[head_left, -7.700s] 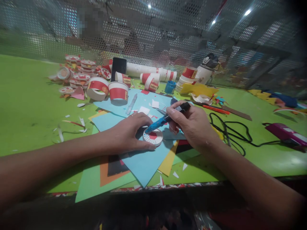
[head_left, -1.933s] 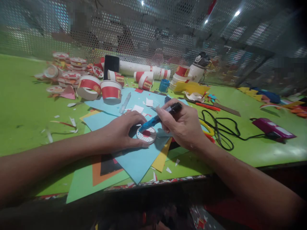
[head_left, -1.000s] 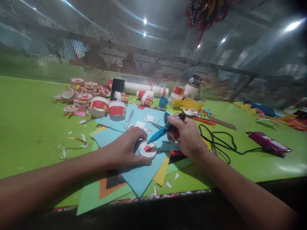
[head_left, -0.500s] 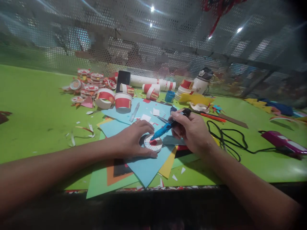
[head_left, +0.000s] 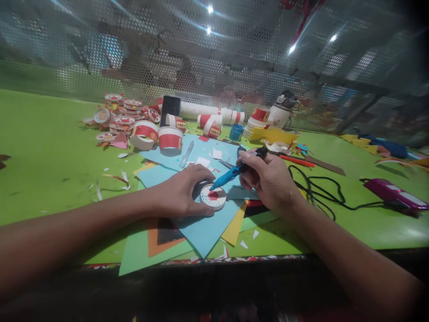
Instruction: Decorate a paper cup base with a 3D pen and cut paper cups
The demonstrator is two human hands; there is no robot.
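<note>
1. Fingers (head_left: pixel 201 170) of the left hand (head_left: pixel 182 192) curled partly closed round the small round white paper cup base with a red centre (head_left: pixel 213 197), steadying it on the light blue paper sheet (head_left: pixel 201 228).
2. Red-and-white paper cups (head_left: pixel 170 137) stood behind, on the green table (head_left: pixel 50 156).
3. Right hand (head_left: pixel 268 181) gripped the blue pen-shaped tool (head_left: pixel 228 175) tightly, tip on the red centre.
4. Black cable (head_left: pixel 315 192) lay right of it.
</note>
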